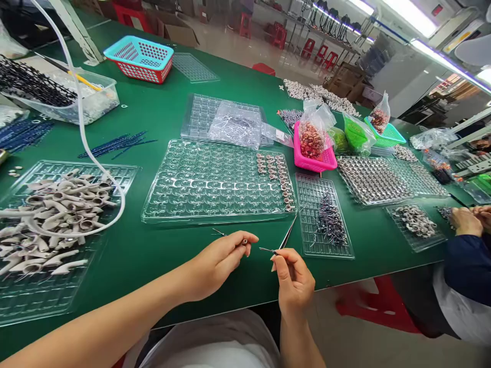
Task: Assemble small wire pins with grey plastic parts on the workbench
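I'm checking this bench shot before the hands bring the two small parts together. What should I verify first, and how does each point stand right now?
1. Left hand pinches the small ring at its fingertips: ok.
2. Right hand grips the tweezers: ok.
3. Thin pin held at the right fingertips, pointing toward the ring: ok.
4. Pin and ring apart, green table bare below them: ok.
5. Pin lined up with the ring's hole: cannot tell, too small.
6. Clear tray has free pockets left of its filled rows: ok.
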A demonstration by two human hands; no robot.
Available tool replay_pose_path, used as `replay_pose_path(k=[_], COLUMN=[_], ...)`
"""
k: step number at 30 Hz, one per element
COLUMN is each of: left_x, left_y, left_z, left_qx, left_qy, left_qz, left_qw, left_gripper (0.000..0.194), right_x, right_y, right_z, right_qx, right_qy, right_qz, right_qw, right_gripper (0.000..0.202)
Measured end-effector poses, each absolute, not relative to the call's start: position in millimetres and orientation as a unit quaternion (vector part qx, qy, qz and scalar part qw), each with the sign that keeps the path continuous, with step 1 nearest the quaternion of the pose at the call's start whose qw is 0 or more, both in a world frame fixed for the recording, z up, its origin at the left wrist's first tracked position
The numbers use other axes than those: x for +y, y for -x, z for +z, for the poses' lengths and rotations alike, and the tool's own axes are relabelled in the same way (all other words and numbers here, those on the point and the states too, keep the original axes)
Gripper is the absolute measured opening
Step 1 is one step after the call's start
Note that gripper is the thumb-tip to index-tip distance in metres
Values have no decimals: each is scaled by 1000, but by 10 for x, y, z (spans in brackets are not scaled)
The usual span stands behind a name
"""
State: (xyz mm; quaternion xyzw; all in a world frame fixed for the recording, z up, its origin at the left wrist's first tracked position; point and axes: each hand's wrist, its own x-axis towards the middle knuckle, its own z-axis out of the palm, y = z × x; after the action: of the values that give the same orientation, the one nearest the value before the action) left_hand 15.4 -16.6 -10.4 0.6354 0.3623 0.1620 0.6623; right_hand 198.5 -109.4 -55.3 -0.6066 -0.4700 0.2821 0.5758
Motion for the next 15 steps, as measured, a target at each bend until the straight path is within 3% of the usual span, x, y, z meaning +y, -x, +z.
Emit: replay_pose_path(k=[4,15], left_x=[-210,-216], left_y=[-223,-227], left_z=[-179,-250], left_qx=[358,356], left_qy=[-686,-699], left_qz=[173,174], left_qw=[610,595], left_gripper=[35,32], right_x=[-1104,-1113], right_y=[-1990,-1981], right_z=[-629,-631], right_qx=[-474,-517], right_qy=[598,625], right_qz=[273,244], right_qw=[585,532], right_gripper=[9,12])
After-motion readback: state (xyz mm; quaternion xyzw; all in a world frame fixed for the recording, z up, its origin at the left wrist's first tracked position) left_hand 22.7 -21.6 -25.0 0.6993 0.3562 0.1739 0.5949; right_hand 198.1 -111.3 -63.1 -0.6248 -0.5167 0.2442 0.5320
